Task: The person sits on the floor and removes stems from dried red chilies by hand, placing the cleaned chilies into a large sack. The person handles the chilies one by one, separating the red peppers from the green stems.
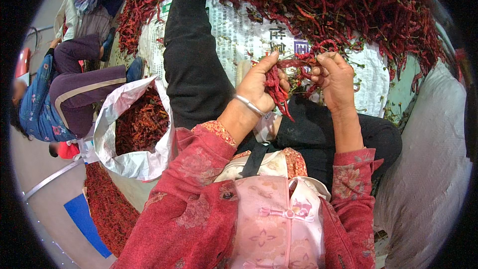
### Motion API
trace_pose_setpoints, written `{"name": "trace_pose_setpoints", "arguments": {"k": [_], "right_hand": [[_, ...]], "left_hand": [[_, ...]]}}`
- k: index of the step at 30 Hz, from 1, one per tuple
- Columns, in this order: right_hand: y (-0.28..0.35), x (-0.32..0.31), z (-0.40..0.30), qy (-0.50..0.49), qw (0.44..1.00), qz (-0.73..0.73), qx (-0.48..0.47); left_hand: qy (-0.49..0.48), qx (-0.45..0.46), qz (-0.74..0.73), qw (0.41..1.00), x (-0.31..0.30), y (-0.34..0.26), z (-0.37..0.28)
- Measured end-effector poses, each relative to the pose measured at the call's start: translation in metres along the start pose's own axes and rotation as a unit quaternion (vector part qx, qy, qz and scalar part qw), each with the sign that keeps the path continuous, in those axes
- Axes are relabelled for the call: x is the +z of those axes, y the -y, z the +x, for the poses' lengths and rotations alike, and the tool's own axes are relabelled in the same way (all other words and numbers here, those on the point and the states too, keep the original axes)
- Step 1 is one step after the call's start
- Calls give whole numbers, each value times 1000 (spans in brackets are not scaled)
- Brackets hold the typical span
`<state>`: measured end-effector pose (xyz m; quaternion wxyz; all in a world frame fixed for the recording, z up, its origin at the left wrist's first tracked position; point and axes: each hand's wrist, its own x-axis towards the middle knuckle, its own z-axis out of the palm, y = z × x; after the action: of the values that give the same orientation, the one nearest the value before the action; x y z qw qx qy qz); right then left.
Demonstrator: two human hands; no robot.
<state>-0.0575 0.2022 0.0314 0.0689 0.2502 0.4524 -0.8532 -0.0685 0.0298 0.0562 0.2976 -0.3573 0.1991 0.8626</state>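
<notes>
My left hand [259,82], with a silver bangle at its wrist, is closed around a bunch of dried red chili peppers [277,93] whose tips hang below the fingers. Facing it, my right hand [333,76] pinches a thin stem between thumb and forefinger. A dark red chili [293,63] spans the gap between the two hands. Below them, more chilies and stem bits lie partly hidden by my fingers. Beneath, a white woven plastic sheet [239,41] with printed writing carries scattered stems.
A large heap of dried red chilies [358,3] covers the sheet's far side. To my left stands an open white sack [106,138] holding chilies. A full white sack [429,149] leans at my right. Another person [74,89] sits at the left; more chilies [108,209] lie behind.
</notes>
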Motion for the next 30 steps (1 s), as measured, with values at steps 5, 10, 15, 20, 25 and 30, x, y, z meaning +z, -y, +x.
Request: {"name": "trace_pose_setpoints", "arguments": {"k": [5, 10, 15, 20, 25, 30], "right_hand": [[-1, 3, -2, -16, 989, -129, -76], [-1, -1, 1, -35, 980, -172, -93], [-4, 7, -9, 93, 953, -249, -148], [-6, 3, -13, 161, 918, -284, -227], [8, -5, -7, 206, 970, 47, 118], [40, -61, 4, -90, 745, -627, -209]], "left_hand": [[-17, 24, 15, 999, 1, 4, 0], [-92, 170, 264, 945, 0, 17, -12], [7, 328, 560, 761, 10, 24, 0], [35, 395, 721, 569, 0, 16, -3], [318, 386, 712, 493, 32, 20, -27], [7, 397, 596, 698, 49, -10, -85]]}}
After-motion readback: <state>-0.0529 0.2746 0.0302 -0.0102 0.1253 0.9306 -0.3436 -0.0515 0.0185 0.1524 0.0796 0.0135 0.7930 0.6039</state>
